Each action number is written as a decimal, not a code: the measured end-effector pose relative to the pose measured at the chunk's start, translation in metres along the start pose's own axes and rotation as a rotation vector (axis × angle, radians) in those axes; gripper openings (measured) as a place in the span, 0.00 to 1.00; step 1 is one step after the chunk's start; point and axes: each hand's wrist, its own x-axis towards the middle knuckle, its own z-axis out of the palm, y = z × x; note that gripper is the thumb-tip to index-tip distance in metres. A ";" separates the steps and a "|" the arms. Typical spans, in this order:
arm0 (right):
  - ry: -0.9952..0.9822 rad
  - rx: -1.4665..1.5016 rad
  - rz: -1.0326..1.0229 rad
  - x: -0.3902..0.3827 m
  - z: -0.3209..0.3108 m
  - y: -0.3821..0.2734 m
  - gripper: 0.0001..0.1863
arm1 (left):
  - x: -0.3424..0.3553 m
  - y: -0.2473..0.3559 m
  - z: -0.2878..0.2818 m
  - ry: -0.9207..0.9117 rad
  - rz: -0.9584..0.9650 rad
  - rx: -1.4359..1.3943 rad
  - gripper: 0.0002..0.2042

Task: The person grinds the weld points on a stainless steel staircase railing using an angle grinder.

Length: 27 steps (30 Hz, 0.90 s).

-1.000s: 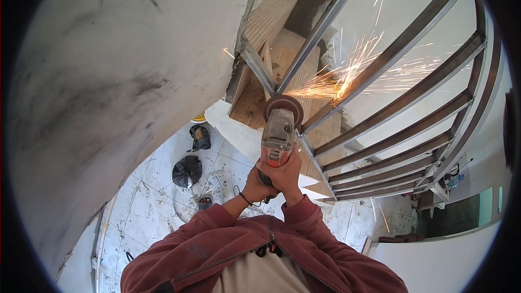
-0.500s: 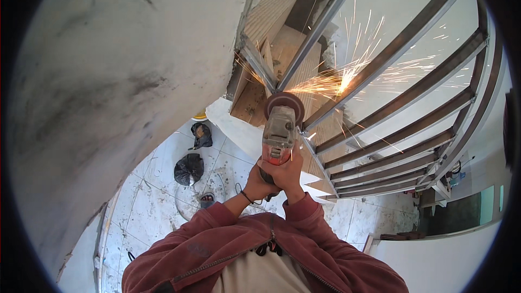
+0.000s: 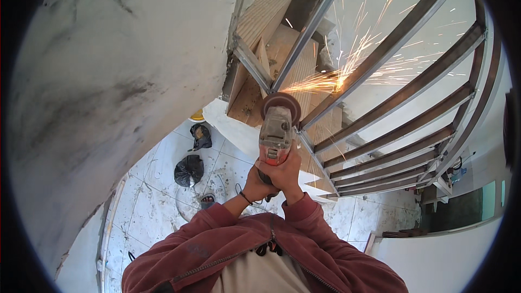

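Observation:
A dusty grey-and-red angle grinder (image 3: 275, 130) is held by both my hands, closed around its body and rear handle. My left hand (image 3: 256, 183) wraps the rear, lower left of my right hand (image 3: 286, 169), which grips the tool from the right. Its disc (image 3: 280, 103) meets the metal railing frame (image 3: 262, 76) near a joint of bars; the exact contact is hidden. Orange sparks (image 3: 339, 84) spray up and right across the parallel bars (image 3: 396, 43). Behind the frame are wooden stair treads (image 3: 296, 54).
A stained plaster wall (image 3: 119, 59) fills the left. Below lie a dusty tiled floor (image 3: 146, 206), two black plastic bags (image 3: 189, 169) and my sandalled foot (image 3: 208, 199). A low white wall (image 3: 434, 258) stands at lower right, with a dark doorway (image 3: 456, 211) beyond.
The grinder stays at the same joint, shifting very slightly. The spark spray has changed shape, and the surroundings appear a little shifted in the view.

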 end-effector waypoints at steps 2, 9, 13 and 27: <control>0.008 0.019 -0.008 0.000 0.002 -0.001 0.35 | 0.002 -0.004 -0.001 0.037 0.084 0.058 0.42; -0.006 0.109 -0.030 0.001 0.006 0.004 0.34 | 0.005 0.002 -0.003 0.067 0.098 0.057 0.42; -0.024 0.042 -0.007 0.003 0.003 -0.001 0.33 | 0.003 0.010 -0.002 0.021 -0.009 0.053 0.42; 0.051 0.041 0.002 -0.019 -0.005 0.015 0.34 | -0.014 -0.009 0.003 -0.016 -0.013 0.165 0.44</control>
